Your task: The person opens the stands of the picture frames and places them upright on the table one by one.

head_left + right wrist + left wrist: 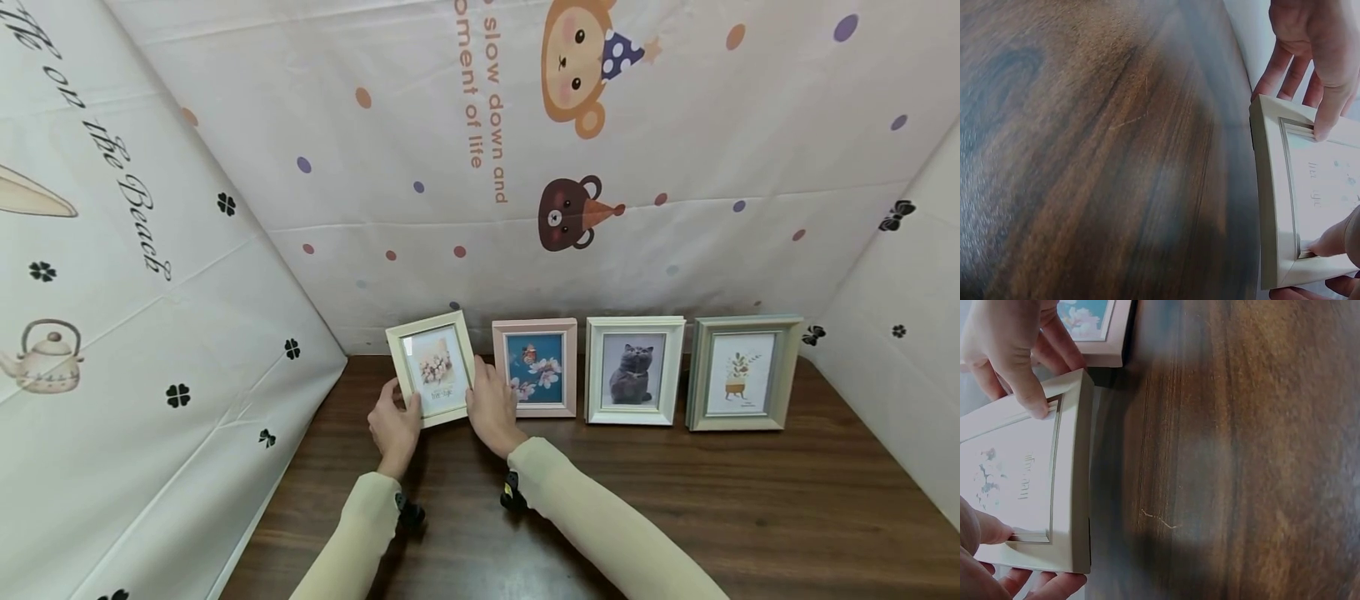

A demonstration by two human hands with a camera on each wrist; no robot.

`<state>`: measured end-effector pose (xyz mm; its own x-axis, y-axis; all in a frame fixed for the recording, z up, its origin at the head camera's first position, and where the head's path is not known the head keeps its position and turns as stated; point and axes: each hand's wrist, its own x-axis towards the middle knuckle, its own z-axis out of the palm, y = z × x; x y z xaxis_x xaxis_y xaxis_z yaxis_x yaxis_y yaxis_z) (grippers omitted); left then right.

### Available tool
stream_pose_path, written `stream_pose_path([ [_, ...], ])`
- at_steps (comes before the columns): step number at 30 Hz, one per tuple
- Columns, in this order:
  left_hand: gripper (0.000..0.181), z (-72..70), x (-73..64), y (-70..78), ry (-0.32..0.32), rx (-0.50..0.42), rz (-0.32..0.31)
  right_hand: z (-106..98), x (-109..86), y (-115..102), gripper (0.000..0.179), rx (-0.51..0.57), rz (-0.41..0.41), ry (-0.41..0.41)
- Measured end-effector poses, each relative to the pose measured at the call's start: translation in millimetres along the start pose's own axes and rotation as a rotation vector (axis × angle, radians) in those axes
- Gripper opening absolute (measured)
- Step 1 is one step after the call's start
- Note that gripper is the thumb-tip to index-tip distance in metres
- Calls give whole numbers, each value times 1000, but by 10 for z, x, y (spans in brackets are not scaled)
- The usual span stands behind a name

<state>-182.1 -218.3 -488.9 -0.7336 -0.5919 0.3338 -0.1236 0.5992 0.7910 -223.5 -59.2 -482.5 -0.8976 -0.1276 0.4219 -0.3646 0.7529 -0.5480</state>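
Note:
Both hands grip a cream picture frame [438, 414] with a flower print, one at each side. It tilts to the left in the head view. My left hand [395, 427] holds its lower left edge, thumb on the front and fingers behind, as the left wrist view shows with the thumb [992, 530] on the border. On the opposite edge my right hand [492, 408] has its thumb [1332, 112] on the front and fingers round the side. Just right of that hand stands a pink picture frame [572, 367] with a blossom print, partly covered by the hand.
Farther right a white picture frame [594, 371] with a grey cat and a grey-beige picture frame [783, 375] with a potted plant stand upright in the row. Printed cloth walls [420, 283] rise behind and beside the brown wooden table [637, 492].

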Motion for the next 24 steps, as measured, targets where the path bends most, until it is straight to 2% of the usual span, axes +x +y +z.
stream_pose_path([
  [11,43,-93,-44,113,-31,-3,-82,16,11,-30,53,-17,20,4],
  [17,38,-158,-85,160,-3,-29,-49,48,49,-55,50,13,74,-29],
  [24,36,-187,-125,182,10,-82,-21,63,129,-93,47,52,64,-44],
])
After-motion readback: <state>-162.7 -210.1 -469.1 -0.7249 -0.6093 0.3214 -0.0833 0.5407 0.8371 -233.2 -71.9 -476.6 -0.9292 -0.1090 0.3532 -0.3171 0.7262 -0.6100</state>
